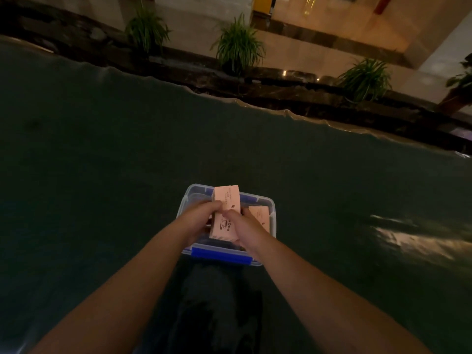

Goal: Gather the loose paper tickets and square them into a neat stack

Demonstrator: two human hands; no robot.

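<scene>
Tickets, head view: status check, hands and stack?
Left hand and right hand both gripping the ticket stack, held over the clear bin. More tickets still in the bin. Nothing in the way.

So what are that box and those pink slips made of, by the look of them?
The box looks like clear glossy plastic: its walls show through, and it has a solid blue clip. The slips held in both hands look like thin matte paper or light card, pale pink with dark print; the dim light leaves the exact stock open.
</scene>
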